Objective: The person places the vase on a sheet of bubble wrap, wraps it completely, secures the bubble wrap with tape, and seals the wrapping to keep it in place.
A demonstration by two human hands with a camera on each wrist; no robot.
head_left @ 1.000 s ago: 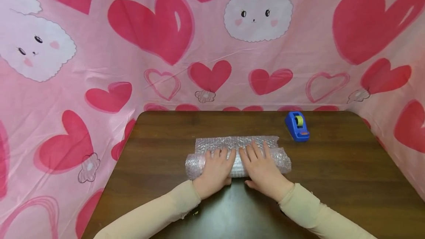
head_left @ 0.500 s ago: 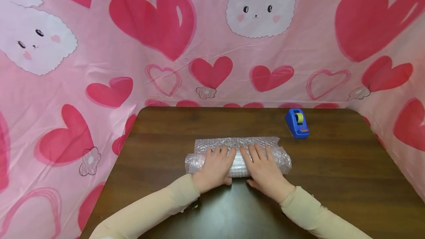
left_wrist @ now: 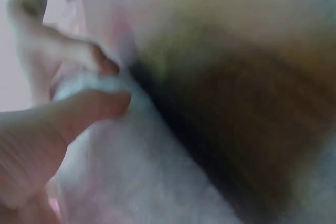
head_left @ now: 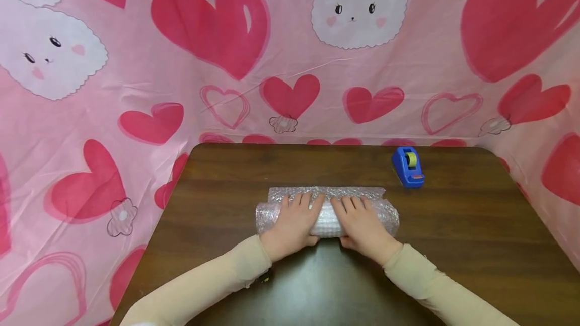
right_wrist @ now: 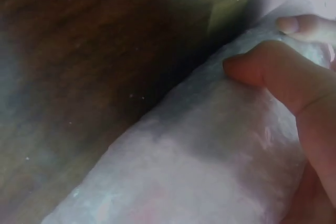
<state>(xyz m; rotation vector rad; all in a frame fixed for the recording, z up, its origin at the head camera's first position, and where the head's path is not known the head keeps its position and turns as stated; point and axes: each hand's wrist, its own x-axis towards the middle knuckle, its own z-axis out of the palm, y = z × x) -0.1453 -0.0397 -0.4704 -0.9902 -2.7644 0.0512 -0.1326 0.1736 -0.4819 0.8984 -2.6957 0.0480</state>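
Observation:
A roll of bubble wrap (head_left: 328, 223) lies crosswise on the brown table, with a short flat flap of it (head_left: 326, 193) spread out behind. Something pale and shiny shows through the layers; its kind is hidden. My left hand (head_left: 292, 223) grips the roll left of its middle, fingers over the top and thumb on the near side. Right of the middle, my right hand (head_left: 364, 228) holds it the same way. In the left wrist view the thumb (left_wrist: 89, 111) presses the wrap (left_wrist: 142, 177). The right wrist view likewise has a thumb (right_wrist: 283, 72) against the wrap (right_wrist: 199, 166).
A blue tape dispenser (head_left: 409, 167) with a yellowish roll stands at the back right of the table (head_left: 476, 225). Pink cloth (head_left: 290, 54) with hearts and rabbits hangs behind the table and at both sides.
The fingers of both hands have drawn in over the roll, the right ones most. Less of the flat flap shows behind it. The head view has tilted slightly down.

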